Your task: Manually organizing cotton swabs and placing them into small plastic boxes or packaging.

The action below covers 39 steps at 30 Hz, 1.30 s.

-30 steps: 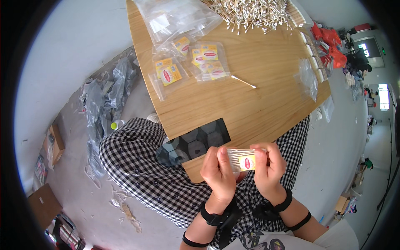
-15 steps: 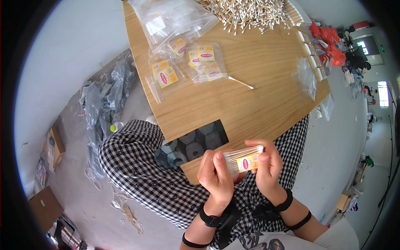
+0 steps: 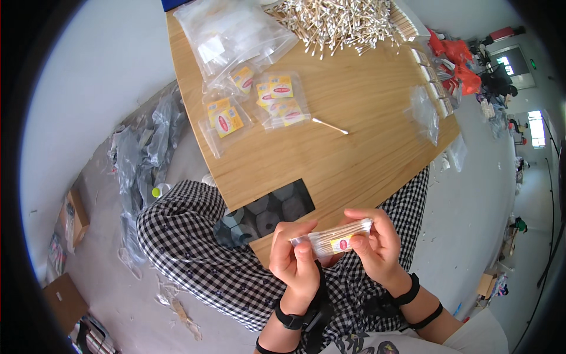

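Note:
A clear bag of cotton swabs [image 3: 323, 243] with a yellow label is held above my lap, just off the table's near edge. My left hand [image 3: 295, 253] pinches the bag's left end between thumb and fingers. Around its right end my right hand [image 3: 377, 245] is closed, the thumb lying over part of the label. The swabs lie side by side inside the clear plastic.
Loose cotton swabs [image 3: 336, 23] form a heap at the table's far side. Clear bags [image 3: 236, 35] and yellow-label packets [image 3: 280, 100] lie left, near a single swab [image 3: 330, 125]. Filled packs [image 3: 433, 82] line the right edge. A dark hexagon-patterned pad [image 3: 265, 211] sits near my knee.
Both hands have lowered slightly with the bag. My left hand has shifted to the bag's left end, and my right thumb has slid over the label. The view has tilted a little.

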Each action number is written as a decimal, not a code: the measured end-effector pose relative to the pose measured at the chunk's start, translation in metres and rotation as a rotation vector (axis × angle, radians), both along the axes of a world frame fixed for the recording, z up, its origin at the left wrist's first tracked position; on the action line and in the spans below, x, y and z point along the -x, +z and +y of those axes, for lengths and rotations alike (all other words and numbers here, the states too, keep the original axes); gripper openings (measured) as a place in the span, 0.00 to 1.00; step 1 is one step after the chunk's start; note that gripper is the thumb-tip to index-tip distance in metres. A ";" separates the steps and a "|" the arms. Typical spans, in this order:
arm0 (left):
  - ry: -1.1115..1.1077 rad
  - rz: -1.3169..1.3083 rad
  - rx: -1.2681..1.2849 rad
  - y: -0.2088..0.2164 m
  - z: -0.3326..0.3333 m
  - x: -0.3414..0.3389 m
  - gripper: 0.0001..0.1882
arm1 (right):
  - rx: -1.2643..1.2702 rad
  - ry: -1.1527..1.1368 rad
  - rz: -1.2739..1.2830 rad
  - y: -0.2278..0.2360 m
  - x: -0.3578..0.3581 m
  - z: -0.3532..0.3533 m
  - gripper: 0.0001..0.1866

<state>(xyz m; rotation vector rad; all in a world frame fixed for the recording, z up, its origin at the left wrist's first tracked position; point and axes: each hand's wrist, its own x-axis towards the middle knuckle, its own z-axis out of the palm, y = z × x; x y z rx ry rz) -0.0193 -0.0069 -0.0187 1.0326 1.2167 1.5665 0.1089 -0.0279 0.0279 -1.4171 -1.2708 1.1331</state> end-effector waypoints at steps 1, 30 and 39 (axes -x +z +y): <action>-0.043 -0.112 -0.004 -0.001 0.000 0.001 0.14 | 0.000 -0.022 0.028 0.000 -0.002 0.000 0.20; -0.384 0.149 0.038 -0.002 0.009 -0.005 0.14 | 0.019 -0.099 0.010 -0.016 -0.032 0.012 0.07; -0.420 0.396 -0.014 0.011 0.019 -0.009 0.17 | -0.194 -0.032 -0.182 -0.025 -0.045 0.014 0.08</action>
